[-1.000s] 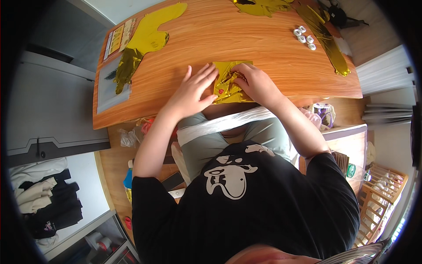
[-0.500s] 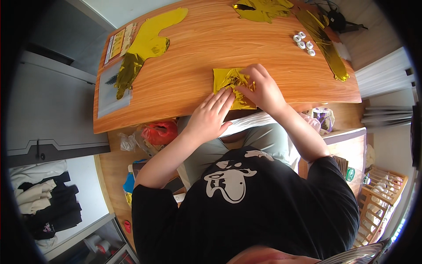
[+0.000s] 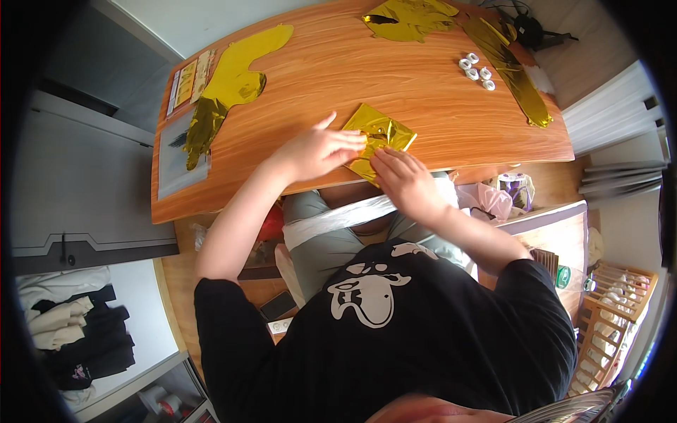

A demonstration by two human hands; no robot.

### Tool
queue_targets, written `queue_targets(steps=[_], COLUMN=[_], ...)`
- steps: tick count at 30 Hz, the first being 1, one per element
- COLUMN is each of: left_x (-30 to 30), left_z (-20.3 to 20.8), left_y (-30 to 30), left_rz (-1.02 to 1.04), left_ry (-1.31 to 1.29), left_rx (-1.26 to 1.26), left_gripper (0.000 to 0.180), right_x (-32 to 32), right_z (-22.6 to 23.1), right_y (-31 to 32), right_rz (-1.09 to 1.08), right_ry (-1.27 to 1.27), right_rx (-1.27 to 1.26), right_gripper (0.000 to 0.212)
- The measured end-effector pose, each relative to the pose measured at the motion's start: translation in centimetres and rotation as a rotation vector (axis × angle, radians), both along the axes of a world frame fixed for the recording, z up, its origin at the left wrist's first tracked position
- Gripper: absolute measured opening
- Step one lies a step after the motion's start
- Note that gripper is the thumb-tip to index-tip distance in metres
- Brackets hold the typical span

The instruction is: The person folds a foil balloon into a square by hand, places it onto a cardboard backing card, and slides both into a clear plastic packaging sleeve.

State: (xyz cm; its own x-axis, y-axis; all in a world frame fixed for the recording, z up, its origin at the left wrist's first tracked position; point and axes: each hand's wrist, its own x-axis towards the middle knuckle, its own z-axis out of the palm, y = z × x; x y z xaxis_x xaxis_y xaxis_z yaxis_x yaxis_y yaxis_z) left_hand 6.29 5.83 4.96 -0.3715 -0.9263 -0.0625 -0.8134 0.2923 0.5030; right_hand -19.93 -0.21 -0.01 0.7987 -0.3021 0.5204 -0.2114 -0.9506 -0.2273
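Observation:
A crinkled gold foil square, apparently folded, lies corner-up near the table's front edge. My left hand rests over its left side, fingers stretched out on the foil and thumb raised away. Across its near right part lies my right hand, fingers extended and pressing down on the foil. Neither hand grips anything. The foil's lower left part is partly hidden under my fingers.
On the wooden table lie flat gold foil balloons: a curved one at left, another at the far edge, and a long one at right. Several small white rolls sit near it. A clear plastic sheet lies at left.
The foil square has turned from edge-on to corner-up. My left hand has shifted left and up to its left side; my right hand has come down to its near right side.

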Motion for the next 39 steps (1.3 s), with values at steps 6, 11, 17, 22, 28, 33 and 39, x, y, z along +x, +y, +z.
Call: queue_targets(steps=[6, 11, 17, 22, 28, 33, 39], left_x=[-2.0, -2.8, -2.9, -2.6, -2.3, -2.5, -2.5], left_z=[-1.0, -1.6, -1.2, -2.2, -2.7, -2.2, -2.0], left_y=[-2.5, -1.7, -1.9, -2.0, -2.4, -2.2, -2.7], left_rz=[-0.03, -0.073, -0.049, -0.042, -0.043, -0.026, -0.016], left_ry=[0.128, -0.115, -0.038, 0.035, 0.056, 0.085, 0.055], left_rx=[-0.297, -0.196, -0.166, -0.178, -0.195, -0.154, -0.073], left_gripper=[0.06, 0.106, 0.109, 0.091, 0.071, 0.066, 0.062], right_x=[1.8, 1.3, 0.9, 1.1, 1.0, 1.0, 1.5], right_z=[1.1, 2.9, 3.5, 2.6, 2.3, 2.2, 4.6], right_y=[2.0, -0.2, -3.8, -4.5, -4.3, -4.7, -4.6], right_rz=[-0.195, -0.07, 0.197, 0.193, 0.241, 0.182, 0.027], right_ry=[0.103, 0.169, 0.09, 0.007, -0.121, -0.049, -0.161], right_rx=[0.067, 0.185, 0.047, 0.061, 0.034, 0.118, 0.237], right_gripper=[0.027, 0.017, 0.018, 0.025, 0.019, 0.017, 0.026])
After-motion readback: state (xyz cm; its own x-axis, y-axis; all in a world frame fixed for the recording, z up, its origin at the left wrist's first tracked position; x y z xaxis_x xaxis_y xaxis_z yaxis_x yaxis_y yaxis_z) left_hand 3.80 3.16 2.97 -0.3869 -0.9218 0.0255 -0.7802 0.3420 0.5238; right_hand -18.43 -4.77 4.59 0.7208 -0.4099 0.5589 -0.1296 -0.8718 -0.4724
